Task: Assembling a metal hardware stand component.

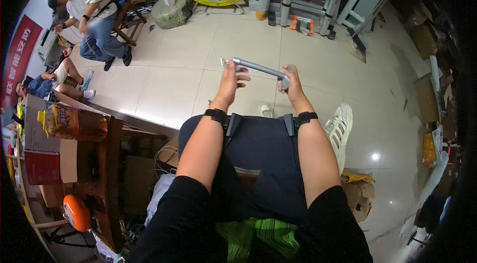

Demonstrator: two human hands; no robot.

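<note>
A: Whereabouts of the grey metal bar?

B: Up between both hands, out past the dark trousers, above the tiled floor. Slanting in view, right end lower.

A: And the grip?

B: Right hand curled round the right end, thumb on top. Left hand at the other end, thumb side against the metal or just beside it, other fingers loosely spread. Firm pinch or light touch there: cannot tell.

A: Likeliest trouble?

B: A slip at the left end, from so few fingers round it. Then, with any slackening on the right, a fall onto hard tiles, or perhaps onto the white shoe.

A: Anything smaller to watch?

B: Yes, the pale piece by the bar's left end. Attached or loose, too small to tell. If loose, easily dropped through careless fingers.

A: Any danger to the drink bottle?

B: Hardly. Well apart, off to the left. Only at risk from a wild swing.
</note>
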